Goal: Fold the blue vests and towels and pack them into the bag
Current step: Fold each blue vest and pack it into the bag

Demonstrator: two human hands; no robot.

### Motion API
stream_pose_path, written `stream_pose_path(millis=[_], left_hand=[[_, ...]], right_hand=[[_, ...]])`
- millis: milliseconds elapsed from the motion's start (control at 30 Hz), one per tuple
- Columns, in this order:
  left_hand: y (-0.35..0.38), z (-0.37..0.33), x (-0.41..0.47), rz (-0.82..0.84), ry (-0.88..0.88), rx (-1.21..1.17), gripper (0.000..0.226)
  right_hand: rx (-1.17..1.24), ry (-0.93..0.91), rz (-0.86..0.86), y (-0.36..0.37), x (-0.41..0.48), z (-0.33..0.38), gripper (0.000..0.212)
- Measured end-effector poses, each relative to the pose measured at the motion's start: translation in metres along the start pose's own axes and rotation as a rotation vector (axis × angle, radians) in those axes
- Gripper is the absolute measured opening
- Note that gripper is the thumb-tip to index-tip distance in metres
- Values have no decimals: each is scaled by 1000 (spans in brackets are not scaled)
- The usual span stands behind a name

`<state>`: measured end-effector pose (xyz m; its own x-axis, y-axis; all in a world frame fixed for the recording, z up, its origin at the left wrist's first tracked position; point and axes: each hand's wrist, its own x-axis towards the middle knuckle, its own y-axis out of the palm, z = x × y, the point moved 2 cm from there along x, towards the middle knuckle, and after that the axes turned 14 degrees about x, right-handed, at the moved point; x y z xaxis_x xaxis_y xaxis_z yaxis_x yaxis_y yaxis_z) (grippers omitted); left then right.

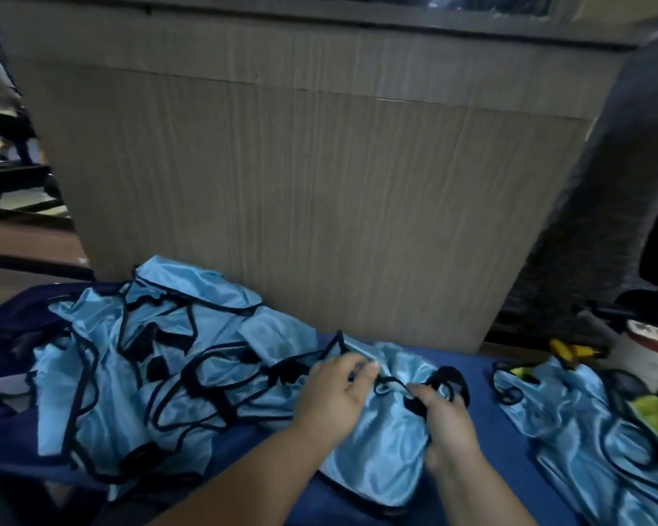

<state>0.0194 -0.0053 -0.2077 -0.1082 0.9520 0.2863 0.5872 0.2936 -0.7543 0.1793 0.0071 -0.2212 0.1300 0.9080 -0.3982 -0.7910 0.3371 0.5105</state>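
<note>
Both my hands are on one vest (380, 446), laid on the table (509, 468) right in front of me. My left hand (333, 398) pinches its black trim and my right hand (449, 425) curls round a strap — the two close together at the far end. The vest runs lengthwise from there back toward me, hem by my forearms, so I judge the fold comes toward me. The pile (141, 358) lies to the left — nearer my left hand, its edge against this vest.
</note>
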Motion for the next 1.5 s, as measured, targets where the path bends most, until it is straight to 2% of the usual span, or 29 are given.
stream_pose_path(millis=[67,133,233,300,367,467,533,600,667,700,733,800,833,900,967,1033,1100,1233,1300,1367,1433,1500], left_hand=[[4,8,8,-78,-76,228,54],[8,21,15,-67,-211,402,53],[17,41,21,91,-403,421,70],[29,45,21,239,-462,449,81],[45,36,17,359,-452,425,87],[70,10,10,433,-359,337,89],[83,-9,9,466,-319,220,90],[94,-27,11,558,-286,39,90],[101,-43,10,632,-243,-112,88],[104,-48,9,602,-226,-149,88],[104,-49,10,515,-221,-134,88],[93,-46,12,227,-247,138,86],[86,-45,12,121,-269,297,85],[78,-38,13,61,-338,383,83],[77,-36,9,141,-451,276,86],[87,-37,4,258,-573,119,93],[101,-40,1,279,-631,-45,100],[119,-61,8,175,-588,-334,118],[125,-79,13,204,-512,-552,134],[129,-99,14,285,-438,-654,142],[133,-115,14,375,-385,-652,139],[140,-127,13,409,-346,-633,121]], right_hand=[[-86,-144,-101,-18,7,21,50],[-211,-254,-135,-36,12,42,51],[-404,-390,-264,-60,14,74,44],[-511,-440,-347,-77,22,87,46],[-635,-403,-319,-87,30,91,57],[-795,-149,-110,-95,41,79,84],[-970,-106,-105,-97,42,73,86],[-1128,-306,-276,-102,41,76,83],[-1082,-587,-451,-110,35,81,67],[-1033,-726,-473,-115,36,82,58],[-1005,-851,-478,-120,37,83,51],[-924,-960,-461,-126,40,82,46],[-885,-949,-455,-128,40,81,46],[-830,-946,-401,-128,39,80,44],[-799,-892,-284,-127,40,75,48],[-858,-725,-137,-124,46,67,65],[-927,-551,-36,-122,53,58,80],[-1043,-416,18,-114,55,55,90],[-1025,-368,66,-114,54,57,91],[-947,-342,134,-114,53,58,103],[-816,-325,168,-113,51,57,118],[-658,-322,195,-111,45,59,113]])
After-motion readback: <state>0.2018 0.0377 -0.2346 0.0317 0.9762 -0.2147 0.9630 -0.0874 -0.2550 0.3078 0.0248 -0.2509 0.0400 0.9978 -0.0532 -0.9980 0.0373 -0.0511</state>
